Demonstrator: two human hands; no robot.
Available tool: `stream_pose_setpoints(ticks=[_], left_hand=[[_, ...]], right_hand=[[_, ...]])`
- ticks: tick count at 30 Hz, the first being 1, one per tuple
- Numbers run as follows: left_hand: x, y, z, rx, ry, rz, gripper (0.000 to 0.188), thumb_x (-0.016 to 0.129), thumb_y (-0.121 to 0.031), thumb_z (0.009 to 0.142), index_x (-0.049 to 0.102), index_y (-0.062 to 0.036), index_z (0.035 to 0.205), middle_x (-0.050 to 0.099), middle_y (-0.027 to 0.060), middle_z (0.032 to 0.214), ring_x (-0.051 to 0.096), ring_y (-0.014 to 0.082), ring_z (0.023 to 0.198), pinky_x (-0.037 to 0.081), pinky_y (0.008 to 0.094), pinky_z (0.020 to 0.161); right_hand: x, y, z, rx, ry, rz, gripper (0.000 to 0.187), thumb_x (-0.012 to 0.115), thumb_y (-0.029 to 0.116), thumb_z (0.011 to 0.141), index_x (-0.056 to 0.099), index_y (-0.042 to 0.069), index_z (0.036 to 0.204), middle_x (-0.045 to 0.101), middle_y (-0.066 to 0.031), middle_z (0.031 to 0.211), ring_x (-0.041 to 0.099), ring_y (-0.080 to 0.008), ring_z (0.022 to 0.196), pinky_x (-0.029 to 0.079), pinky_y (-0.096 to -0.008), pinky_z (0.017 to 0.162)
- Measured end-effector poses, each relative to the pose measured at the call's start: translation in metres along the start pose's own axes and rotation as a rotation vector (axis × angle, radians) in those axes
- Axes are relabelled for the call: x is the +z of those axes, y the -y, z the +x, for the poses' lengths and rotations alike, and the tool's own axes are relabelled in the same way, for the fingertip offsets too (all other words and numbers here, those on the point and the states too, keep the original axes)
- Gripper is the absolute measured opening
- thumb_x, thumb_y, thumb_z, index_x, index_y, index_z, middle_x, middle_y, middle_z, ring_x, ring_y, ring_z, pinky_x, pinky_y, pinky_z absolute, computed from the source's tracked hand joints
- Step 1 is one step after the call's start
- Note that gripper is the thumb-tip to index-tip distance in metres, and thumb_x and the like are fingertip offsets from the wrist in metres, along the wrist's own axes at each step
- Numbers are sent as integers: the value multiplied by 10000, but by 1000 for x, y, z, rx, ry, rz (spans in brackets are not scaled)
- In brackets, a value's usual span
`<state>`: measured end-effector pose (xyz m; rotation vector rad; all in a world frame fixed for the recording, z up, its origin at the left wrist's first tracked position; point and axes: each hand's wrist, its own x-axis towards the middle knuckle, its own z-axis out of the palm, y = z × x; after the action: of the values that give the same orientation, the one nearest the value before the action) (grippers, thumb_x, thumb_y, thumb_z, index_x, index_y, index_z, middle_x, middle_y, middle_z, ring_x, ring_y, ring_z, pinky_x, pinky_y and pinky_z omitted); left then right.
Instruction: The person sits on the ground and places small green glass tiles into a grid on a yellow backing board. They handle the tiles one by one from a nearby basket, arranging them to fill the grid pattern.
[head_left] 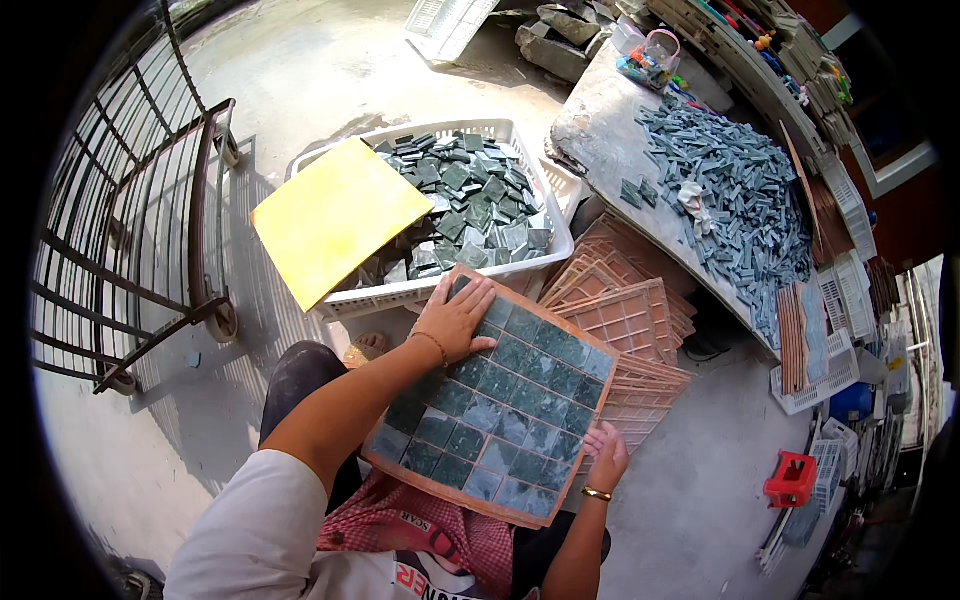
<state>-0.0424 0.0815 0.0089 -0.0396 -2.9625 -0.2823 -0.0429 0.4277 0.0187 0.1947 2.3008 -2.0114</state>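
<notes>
A square terracotta-coloured tray (pixel 612 352) lies tilted across my lap, with dark green and grey stone tiles (pixel 515 385) set in rows in its grid. My left hand (pixel 455 322) rests flat over the tray's upper left corner, fingers stretched out and thumb apart, touching the tiles. A dark tile shows beside its fingertips; whatever lies under the palm is hidden. At the tray's right edge, my right hand (pixel 606 456) grips the rim, its thumb side over the edge.
Beyond the tray stands a white plastic basket (pixel 562 245) of loose green tiles, a yellow board (pixel 340 222) across its left side. Empty grid trays (pixel 630 325) are stacked at right. Thin stone strips (pixel 735 190) heap on a slab table (pixel 600 125). A metal cart (pixel 205 200) stands left.
</notes>
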Motion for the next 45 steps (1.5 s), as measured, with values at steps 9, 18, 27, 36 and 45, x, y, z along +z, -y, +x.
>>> stream_pose_setpoints(ticks=[9, 18, 27, 36, 45], left_hand=[[-1, -21, -14, -7, 56, -172, 711, 377, -559, 869, 299, -71, 1380, 291, 110, 1435, 222, 255, 1343, 132, 457, 1091], [-12, -6, -105, -78, 62, -325, 872, 468, -577, 808, 174, -17, 1408, 165, 184, 1466, 139, 326, 1364, 93, 517, 1077], [-22, -38, -109, -139, 93, -28, 831, 486, -523, 806, 216, 1, 1392, 186, 182, 1460, 131, 328, 1365, 41, 521, 1081], [-22, -108, -143, 81, 189, -107, 961, 443, -661, 756, 225, 42, 1373, 197, 198, 1451, 185, 321, 1350, 97, 547, 1062], [-13, -156, -156, 223, 199, -172, 954, 468, -649, 741, 242, 29, 1372, 199, 174, 1457, 198, 298, 1348, 126, 549, 1056]], right_hand=[[3, -16, 6, -39, -33, -2, 312, 460, 213, 918, 566, -48, 1052, 634, -122, 838, 607, -146, 684, 500, -238, 588], [-13, -3, -9, -92, -89, -49, 349, 442, 272, 937, 560, -31, 1063, 643, -119, 831, 610, -138, 666, 489, -228, 573], [15, -5, -5, -101, -110, -113, 306, 493, 250, 917, 594, -23, 1011, 649, -100, 809, 625, -136, 684, 496, -240, 577], [4, 0, -15, -151, -141, -130, 282, 512, 250, 903, 611, -3, 979, 661, -108, 750, 629, -151, 635, 494, -266, 569], [13, 3, -13, -141, -140, -55, 264, 508, 232, 905, 616, -2, 963, 652, -83, 735, 612, -122, 618, 486, -247, 549]])
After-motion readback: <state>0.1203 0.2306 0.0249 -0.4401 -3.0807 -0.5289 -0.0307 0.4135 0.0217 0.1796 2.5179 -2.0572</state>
